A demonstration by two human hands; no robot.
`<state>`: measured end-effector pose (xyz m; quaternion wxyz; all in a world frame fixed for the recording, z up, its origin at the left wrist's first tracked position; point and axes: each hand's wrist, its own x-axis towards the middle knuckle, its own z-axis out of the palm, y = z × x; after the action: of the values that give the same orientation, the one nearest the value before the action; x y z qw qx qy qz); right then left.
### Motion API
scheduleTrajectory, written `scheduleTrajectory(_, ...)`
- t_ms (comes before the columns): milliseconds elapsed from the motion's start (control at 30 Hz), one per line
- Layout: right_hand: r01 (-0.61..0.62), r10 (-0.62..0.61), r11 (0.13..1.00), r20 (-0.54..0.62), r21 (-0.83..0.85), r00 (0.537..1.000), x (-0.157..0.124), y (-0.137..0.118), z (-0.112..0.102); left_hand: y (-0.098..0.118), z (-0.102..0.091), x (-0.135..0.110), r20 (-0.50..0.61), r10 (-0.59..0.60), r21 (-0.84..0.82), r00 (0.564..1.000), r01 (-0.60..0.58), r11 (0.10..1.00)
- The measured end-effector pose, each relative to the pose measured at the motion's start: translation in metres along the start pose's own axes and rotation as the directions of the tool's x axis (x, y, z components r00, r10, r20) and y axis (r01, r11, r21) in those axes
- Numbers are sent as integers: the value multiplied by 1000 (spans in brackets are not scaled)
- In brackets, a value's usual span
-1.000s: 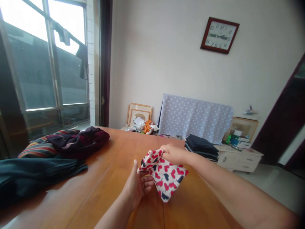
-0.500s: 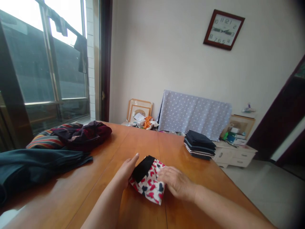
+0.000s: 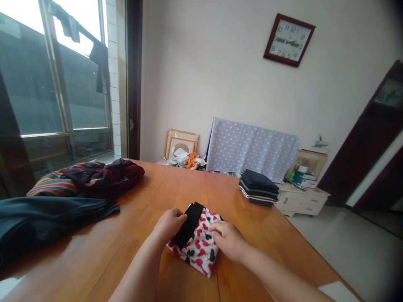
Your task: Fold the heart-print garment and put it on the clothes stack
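A folded white garment [image 3: 201, 247] printed with red and navy hearts lies on the wooden table, a wide black band [image 3: 189, 224] across its upper left side. My left hand [image 3: 170, 225] is closed at the left edge, its thumb on the black band and its other fingers mostly hidden. At the opposite edge, my right hand [image 3: 227, 240] pinches the printed cloth between thumb and bent fingers. The garment lies slightly askew.
A neat stack of folded dark clothes [image 3: 258, 187] sits near the table's far right edge. On the left lie a dark teal garment [image 3: 50, 220] and a heap of maroon and striped clothes [image 3: 107, 176]. Beyond the wooden table [image 3: 176, 184] stands a low white cabinet [image 3: 302, 201].
Both hands have gone from flatter, outstretched fingers to closed grips on the garment's two sides. The garment looks a little wider and its black band more upright. The view has shifted slightly right.
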<state>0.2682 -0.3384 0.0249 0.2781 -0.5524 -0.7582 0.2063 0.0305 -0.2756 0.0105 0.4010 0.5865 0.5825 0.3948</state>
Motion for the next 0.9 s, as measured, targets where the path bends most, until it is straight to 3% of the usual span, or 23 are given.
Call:
scheduleTrajectory(100,-190,200,953,-17,237,980,12,-7,11,-3,-1,5,10,108,99,994,-108,989)
scheduleTrajectory(200,-384,392,807,81,449,917,26,-17,20,0,0,4,29,175,147,984,-177,973)
scheduleTrajectory(300,-473,454,699,178,536,873,36,-27,25,9,4,-1,125,160,97,979,-173,980)
scheduleTrajectory(433,-508,451,588,266,630,852,39,-31,29,21,8,-11,318,142,-154,938,-97,983)
scheduleTrajectory(633,-498,498,529,224,688,838,38,-24,32,31,11,-19,407,60,-443,911,140,885)
scheduleTrajectory(733,-449,515,476,174,756,839,30,-20,27,28,14,-15,358,-4,-505,934,198,840)
scheduleTrajectory(900,-393,569,454,79,800,819,-6,-7,-4,17,17,-8,153,-87,-289,984,129,949)
